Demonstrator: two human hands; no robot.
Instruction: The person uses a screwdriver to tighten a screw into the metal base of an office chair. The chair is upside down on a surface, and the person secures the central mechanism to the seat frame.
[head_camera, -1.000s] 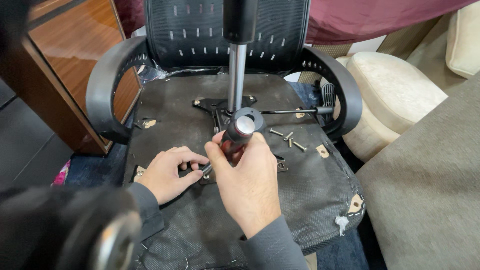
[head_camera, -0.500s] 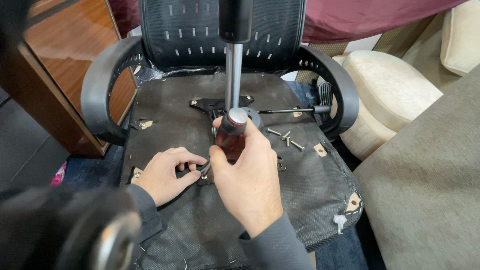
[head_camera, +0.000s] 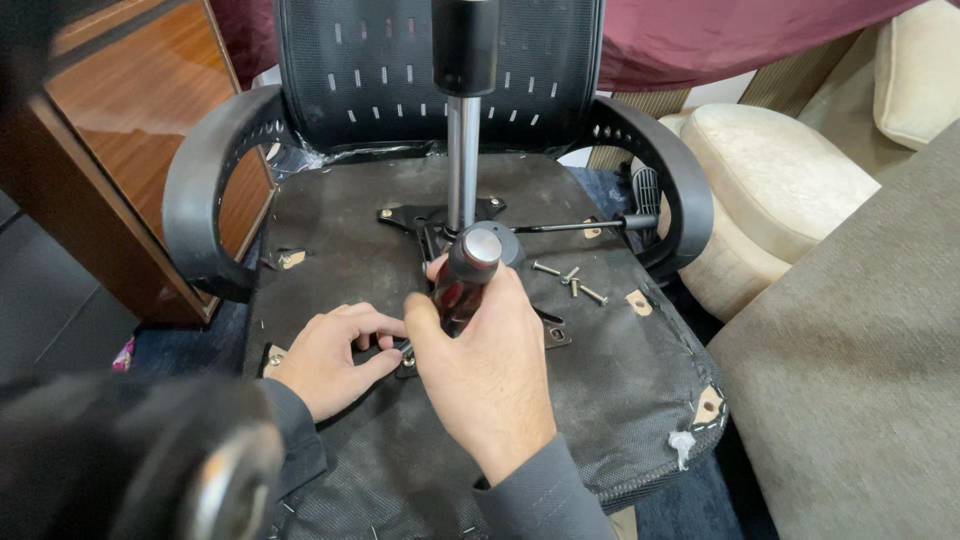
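The right hand (head_camera: 490, 365) was closed around the dark red handle of a screwdriver (head_camera: 462, 283), its silver cap now tilted to the far right where half a second earlier it stood more upright; the tip, hidden under the fingers, seemed to be working a fastener. The left hand (head_camera: 335, 355), just to the left, pinched something small at the metal mounting plate (head_camera: 420, 215) on the upturned chair seat (head_camera: 330, 240); what it held could not be made out. Loose screws (head_camera: 570, 282) lay to the right, near the gas cylinder (head_camera: 462, 160).
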